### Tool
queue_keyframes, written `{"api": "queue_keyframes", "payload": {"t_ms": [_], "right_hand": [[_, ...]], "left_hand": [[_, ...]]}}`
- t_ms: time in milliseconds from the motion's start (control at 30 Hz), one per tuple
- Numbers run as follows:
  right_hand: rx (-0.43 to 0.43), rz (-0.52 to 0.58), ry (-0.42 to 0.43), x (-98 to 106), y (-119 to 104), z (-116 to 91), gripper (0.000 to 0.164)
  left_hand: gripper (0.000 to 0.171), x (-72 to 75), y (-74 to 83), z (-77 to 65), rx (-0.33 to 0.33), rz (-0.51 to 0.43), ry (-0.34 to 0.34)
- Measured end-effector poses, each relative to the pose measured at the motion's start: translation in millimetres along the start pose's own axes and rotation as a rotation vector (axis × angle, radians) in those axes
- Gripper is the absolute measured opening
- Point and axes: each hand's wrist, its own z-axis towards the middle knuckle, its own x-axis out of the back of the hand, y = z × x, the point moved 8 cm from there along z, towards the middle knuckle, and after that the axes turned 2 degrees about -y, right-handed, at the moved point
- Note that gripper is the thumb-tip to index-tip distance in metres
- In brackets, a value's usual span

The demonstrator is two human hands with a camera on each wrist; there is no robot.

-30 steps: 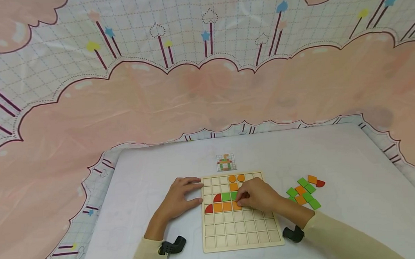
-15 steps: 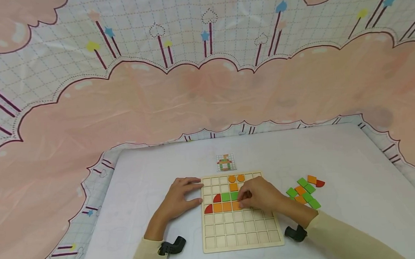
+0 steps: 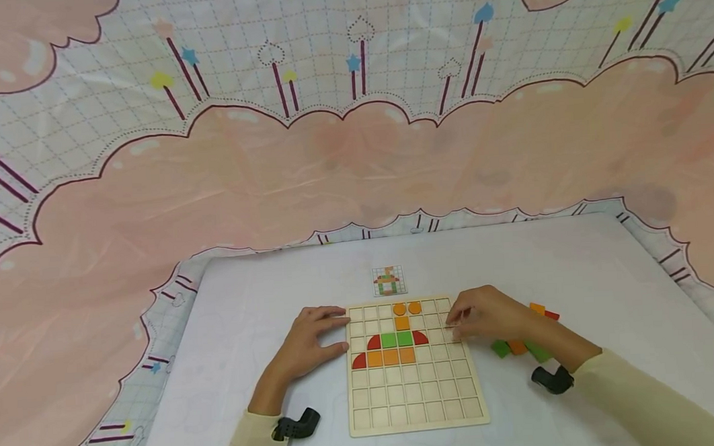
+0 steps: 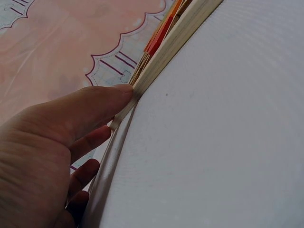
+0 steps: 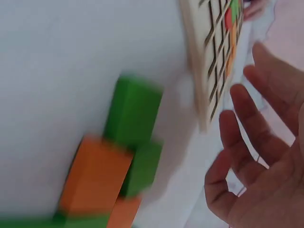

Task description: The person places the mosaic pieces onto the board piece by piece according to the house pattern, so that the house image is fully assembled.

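A wooden grid board (image 3: 418,418) lies on the table. My left hand (image 3: 305,340) rests at its left edge, thumb and fingertips touching the rim. On the board sit two orange discs (image 3: 400,309), an orange square (image 3: 402,323), two green squares (image 3: 389,340) between red quarter-round pieces (image 3: 420,337), and below them a red quarter-round (image 3: 359,361) beside a row of orange squares (image 3: 391,356). My right hand (image 3: 489,314) hovers over the board's right edge, fingers loosely bent with nothing between them, as the right wrist view (image 5: 266,137) also shows.
Loose green pieces (image 5: 135,109) and orange pieces (image 5: 95,175) lie right of the board, partly hidden under the right forearm. A small pattern card (image 3: 388,280) lies behind the board. A patterned cloth (image 3: 354,176) hangs behind the table.
My right hand has let go of a red quarter-round, now seen at the right end of the green row, and has moved right toward the loose pieces. My left hand has stayed put.
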Motion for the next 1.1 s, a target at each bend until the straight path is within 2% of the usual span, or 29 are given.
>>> {"api": "queue_keyframes", "payload": {"t_ms": [167,267,567,767,933,1100], "right_hand": [[-0.024,-0.007,-0.034,11.3,19.6,-13.0,0.015],[-0.083,-0.012,-0.038,18.2,33.2,-20.6,0.013],[-0.206,-0.043,0.015,46.6,69.1,-45.7,0.016],[-0.267,-0.089,0.044,64.0,89.5,-60.0,0.024],[-0.321,-0.100,0.050,71.1,105.2,-69.1,0.029],[-0.337,-0.120,0.036,72.5,114.4,-74.2,0.025]], "left_hand": [[0.046,-0.8,-0.5,0.1,0.005,0.004,-0.007],[0.046,-0.7,-0.2,0.0,0.003,0.003,-0.007],[0.046,0.1,0.4,-0.2,-0.004,0.005,-0.002],[0.046,0.1,0.2,0.4,-0.003,0.007,-0.005],[0.047,-0.5,-0.1,1.0,-0.003,0.012,-0.007],[0.047,-0.8,-0.9,0.8,-0.003,0.017,-0.008]]}}
